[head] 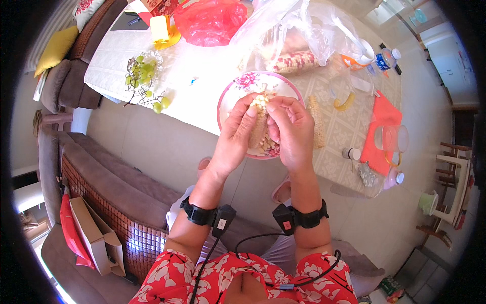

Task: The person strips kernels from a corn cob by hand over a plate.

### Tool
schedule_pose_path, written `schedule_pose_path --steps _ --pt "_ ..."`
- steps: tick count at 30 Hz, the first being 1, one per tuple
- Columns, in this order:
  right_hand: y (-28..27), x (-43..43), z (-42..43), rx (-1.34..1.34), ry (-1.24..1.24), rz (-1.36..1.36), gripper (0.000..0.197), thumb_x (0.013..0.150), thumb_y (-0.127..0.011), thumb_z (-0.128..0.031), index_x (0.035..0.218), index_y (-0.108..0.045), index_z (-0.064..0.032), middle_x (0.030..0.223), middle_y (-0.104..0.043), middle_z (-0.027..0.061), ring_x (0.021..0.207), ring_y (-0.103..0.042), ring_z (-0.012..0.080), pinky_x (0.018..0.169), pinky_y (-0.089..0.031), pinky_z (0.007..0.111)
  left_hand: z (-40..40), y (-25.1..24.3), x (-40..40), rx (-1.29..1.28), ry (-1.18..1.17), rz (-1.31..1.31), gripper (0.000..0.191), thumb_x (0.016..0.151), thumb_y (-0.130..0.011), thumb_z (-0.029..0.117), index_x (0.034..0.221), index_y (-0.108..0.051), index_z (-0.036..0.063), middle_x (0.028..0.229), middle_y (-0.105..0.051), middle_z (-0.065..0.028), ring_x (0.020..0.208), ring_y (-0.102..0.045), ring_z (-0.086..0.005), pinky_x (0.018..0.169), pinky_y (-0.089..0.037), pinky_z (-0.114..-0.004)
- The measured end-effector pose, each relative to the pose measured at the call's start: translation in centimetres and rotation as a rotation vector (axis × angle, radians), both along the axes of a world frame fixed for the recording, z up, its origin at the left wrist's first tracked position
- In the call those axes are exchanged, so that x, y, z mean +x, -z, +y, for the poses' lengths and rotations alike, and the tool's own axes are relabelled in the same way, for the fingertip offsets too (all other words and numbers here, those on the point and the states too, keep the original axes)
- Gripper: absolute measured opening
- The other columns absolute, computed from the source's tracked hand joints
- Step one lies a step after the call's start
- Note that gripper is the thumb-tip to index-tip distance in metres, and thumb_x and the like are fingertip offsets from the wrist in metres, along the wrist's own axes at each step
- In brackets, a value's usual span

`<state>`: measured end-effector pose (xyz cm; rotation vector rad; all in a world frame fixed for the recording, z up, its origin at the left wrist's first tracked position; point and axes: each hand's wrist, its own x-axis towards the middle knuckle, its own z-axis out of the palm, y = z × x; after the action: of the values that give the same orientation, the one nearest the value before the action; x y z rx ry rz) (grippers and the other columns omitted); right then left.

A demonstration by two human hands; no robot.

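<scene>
Both hands hold an ear of corn [259, 127] over a round plate [226, 93] with a pink rim and printed flowers. My left hand [237, 133] grips the ear from the left, its thumb near the upper end. My right hand [294, 127] is on the right side, thumb and fingers at the pale kernels near the top. Loose kernels [267, 146] lie on the plate below the ear. A pale, stripped-looking cob [316, 121] rests on the cloth just right of the plate. Beyond the plate, ears with red and white kernels [292, 62] lie by a clear plastic bag [281, 28].
Grapes [142, 74] in a glass dish stand at the left. A red plastic bag [210, 21] is at the back. At the right are a banana-like yellow piece [344, 102], a red cloth [379, 133], a glass mug [393, 138] and a small jar [351, 153].
</scene>
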<state>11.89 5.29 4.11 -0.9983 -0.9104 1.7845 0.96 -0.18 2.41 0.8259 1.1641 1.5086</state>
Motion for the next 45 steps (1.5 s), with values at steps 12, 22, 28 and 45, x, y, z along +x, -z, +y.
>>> schedule_pose_path --steps 12,22,28,45 --pt "0.9 -0.6 -0.4 0.018 0.05 0.094 0.01 0.086 -0.064 -0.005 0.091 -0.063 0.0038 0.072 -0.061 0.006 0.052 -0.053 0.0078 0.044 -0.042 0.02 0.1 0.1 0.0 -0.014 -0.011 -0.103 0.038 0.102 -0.038 0.024 0.132 -0.043 0.0017 0.122 -0.054 -0.0079 0.113 -0.05 -0.0136 0.098 -0.04 -0.027" --pt "1.1 -0.1 0.0 0.065 0.024 -0.049 0.016 0.084 -0.068 -0.009 0.092 -0.063 0.004 0.072 -0.063 0.0043 0.054 -0.056 0.0067 0.046 -0.046 0.018 0.2 -0.2 0.3 0.046 -0.002 0.174 0.036 0.102 -0.042 0.023 0.13 -0.044 0.0008 0.106 -0.056 -0.0053 0.096 -0.052 -0.0107 0.087 -0.043 -0.025" --pt "0.6 -0.1 -0.1 0.135 0.018 -0.109 0.016 0.086 -0.066 -0.008 0.095 -0.063 0.0056 0.073 -0.064 0.0049 0.057 -0.058 0.007 0.049 -0.049 0.019 0.0 -0.7 0.5 -0.003 -0.005 0.146 0.037 0.102 -0.041 0.024 0.13 -0.044 0.001 0.109 -0.056 -0.0061 0.099 -0.052 -0.0116 0.088 -0.043 -0.026" --pt "0.7 0.3 0.3 -0.068 0.006 0.016 0.016 0.087 -0.064 -0.011 0.093 -0.064 0.0037 0.072 -0.061 0.0077 0.054 -0.059 0.0118 0.048 -0.051 0.022 0.1 0.2 0.2 0.008 0.014 0.117 0.037 0.102 -0.041 0.022 0.131 -0.043 -0.0006 0.117 -0.055 -0.0084 0.108 -0.051 -0.0138 0.093 -0.041 -0.027"
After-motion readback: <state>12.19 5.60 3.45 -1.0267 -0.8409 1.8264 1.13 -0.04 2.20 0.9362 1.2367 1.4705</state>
